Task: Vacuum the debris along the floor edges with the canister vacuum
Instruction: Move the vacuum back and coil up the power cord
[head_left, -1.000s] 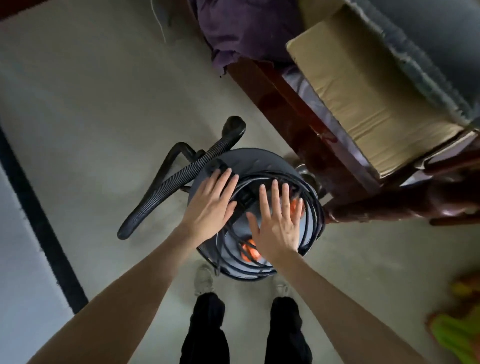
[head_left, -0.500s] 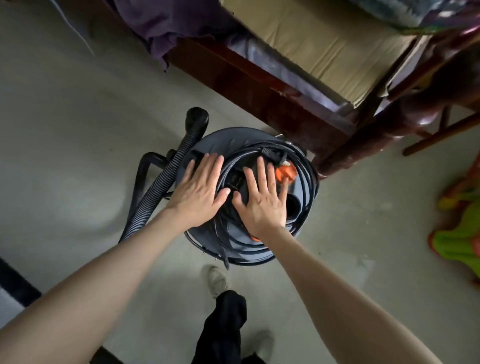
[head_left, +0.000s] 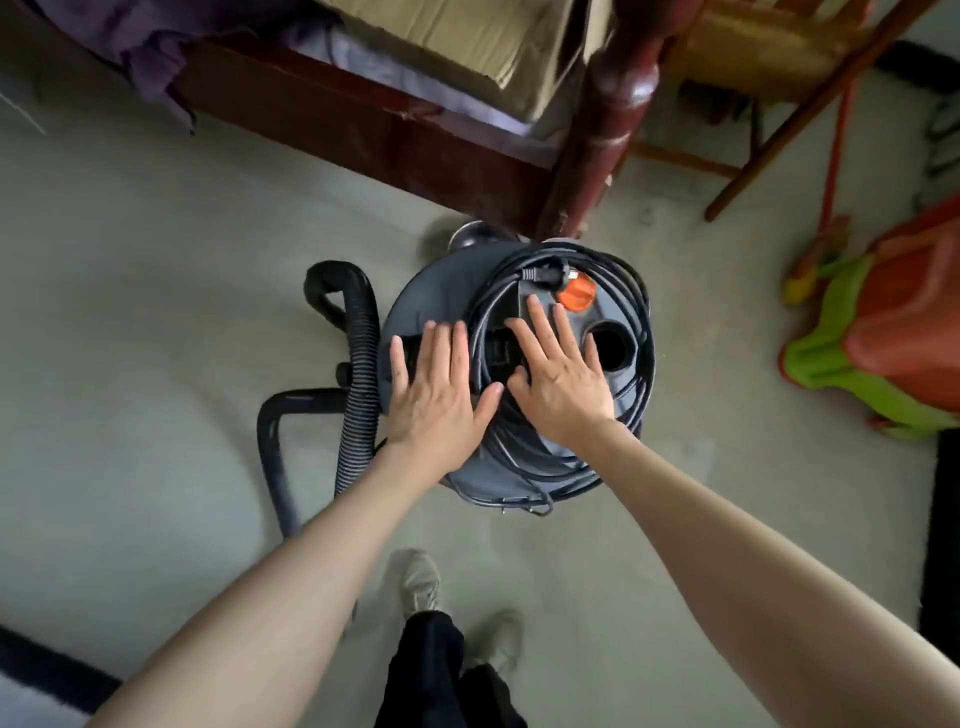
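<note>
A round dark grey canister vacuum stands on the floor in front of me, seen from above. A black power cord is coiled around its lid, with an orange knob and a round port on top. A black ribbed hose loops off its left side. My left hand lies flat on the lid's left part, fingers straight. My right hand lies flat beside it over the lid's middle, fingers spread. Neither hand grips anything.
A dark red wooden bed frame with a turned post stands just behind the vacuum, carrying a cardboard box and purple cloth. A green and orange plastic toy sits at the right. My shoes are below.
The view has swung so the vacuum sits further right and nearer the bed post. Both hands stay flat on the lid; the port beside the orange knob shows fully.
</note>
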